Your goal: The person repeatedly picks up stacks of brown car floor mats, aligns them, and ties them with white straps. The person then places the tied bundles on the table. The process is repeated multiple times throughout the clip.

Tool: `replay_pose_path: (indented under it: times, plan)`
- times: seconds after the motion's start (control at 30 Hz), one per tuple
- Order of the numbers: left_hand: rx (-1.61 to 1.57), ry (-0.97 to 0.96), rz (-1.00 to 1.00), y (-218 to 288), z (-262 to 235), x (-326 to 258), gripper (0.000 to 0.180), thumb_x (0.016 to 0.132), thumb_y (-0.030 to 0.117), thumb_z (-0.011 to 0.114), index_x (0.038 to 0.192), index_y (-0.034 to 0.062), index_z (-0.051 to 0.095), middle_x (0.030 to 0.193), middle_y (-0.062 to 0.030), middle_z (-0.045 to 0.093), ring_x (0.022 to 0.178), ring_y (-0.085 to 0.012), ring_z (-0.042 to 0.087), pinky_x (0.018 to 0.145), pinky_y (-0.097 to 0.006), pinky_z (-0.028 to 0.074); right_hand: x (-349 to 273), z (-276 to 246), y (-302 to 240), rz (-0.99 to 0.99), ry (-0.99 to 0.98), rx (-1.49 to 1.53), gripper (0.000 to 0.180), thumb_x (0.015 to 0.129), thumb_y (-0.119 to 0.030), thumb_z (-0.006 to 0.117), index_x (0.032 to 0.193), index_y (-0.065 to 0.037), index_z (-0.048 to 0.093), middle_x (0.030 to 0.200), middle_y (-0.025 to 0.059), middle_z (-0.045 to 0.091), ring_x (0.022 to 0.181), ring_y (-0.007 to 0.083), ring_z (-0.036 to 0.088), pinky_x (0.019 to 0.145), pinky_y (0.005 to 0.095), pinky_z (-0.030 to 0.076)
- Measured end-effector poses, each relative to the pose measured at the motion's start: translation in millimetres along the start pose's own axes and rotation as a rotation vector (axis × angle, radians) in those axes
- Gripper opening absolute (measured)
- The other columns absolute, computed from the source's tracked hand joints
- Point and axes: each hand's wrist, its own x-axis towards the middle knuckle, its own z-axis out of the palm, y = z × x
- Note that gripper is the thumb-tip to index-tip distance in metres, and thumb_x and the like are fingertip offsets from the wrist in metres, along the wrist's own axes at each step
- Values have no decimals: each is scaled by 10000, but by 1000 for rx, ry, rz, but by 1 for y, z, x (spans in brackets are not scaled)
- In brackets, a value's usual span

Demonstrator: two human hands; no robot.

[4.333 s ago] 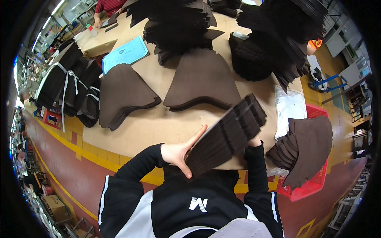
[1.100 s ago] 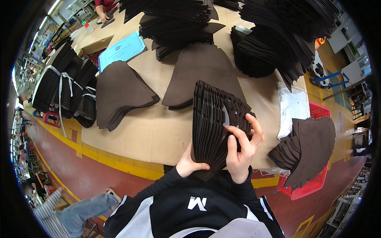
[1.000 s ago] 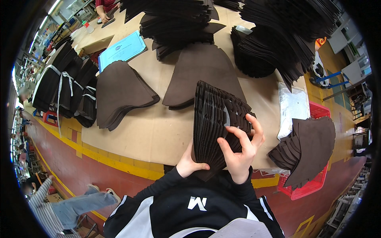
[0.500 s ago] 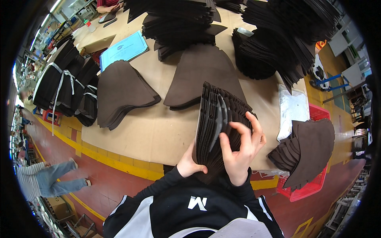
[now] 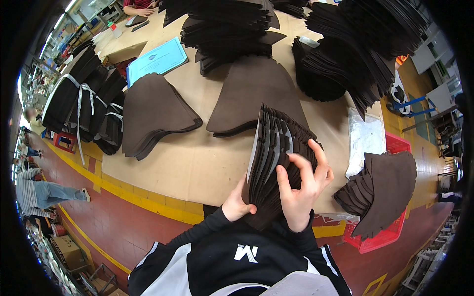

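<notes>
A thick stack of dark brown cut fabric-like pieces (image 5: 269,170) stands tilted on edge in front of my body, its layers fanned apart. My left hand (image 5: 238,201) grips its lower left side, thumb across the near edge. On the right side, my right hand (image 5: 302,190) is bent around the stack, with thumb and forefinger against the fanned edges and another finger at the far right corner. Pale grey strips show between some layers. Just behind lies a flat pile of similar brown pieces (image 5: 256,91), and another flat pile (image 5: 153,113) sits to its left.
Tall dark stacks (image 5: 227,29) fill the table's far side, with more stacks (image 5: 345,59) at right. Tied bundles (image 5: 81,98) stand left, near a blue booklet (image 5: 157,61). Brown pieces (image 5: 387,192) lie over a red crate (image 5: 377,241). Across the table is a co-worker's arm (image 5: 138,10).
The fanned layers have spread differently under my right fingers, and the stack has shifted slightly right. A person walking on the floor at left has moved farther left.
</notes>
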Motion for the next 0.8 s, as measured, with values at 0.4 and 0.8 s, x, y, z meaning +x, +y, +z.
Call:
replay_pose_path:
  times: [0.4,0.8]
  plan:
    - [9,15,-12,2,0,-1,1319,622,679,750,1526,-15,85,1522,-189,308,1421,-260,283,1152,-374,245,-2,3,-3,-20,7,-32,235,687,-190,781,915,-183,721,1337,98,524,1181,212,499,946,405,264]
    - [73,3,-7,1,-1,-1,1306,642,651,759,1535,5,59,1542,-192,279,1440,-272,257,1155,-376,238,-1,1,-10,-47,-13,-73,279,655,-312,828,895,-205,733,1326,66,543,1118,203,522,936,408,269]
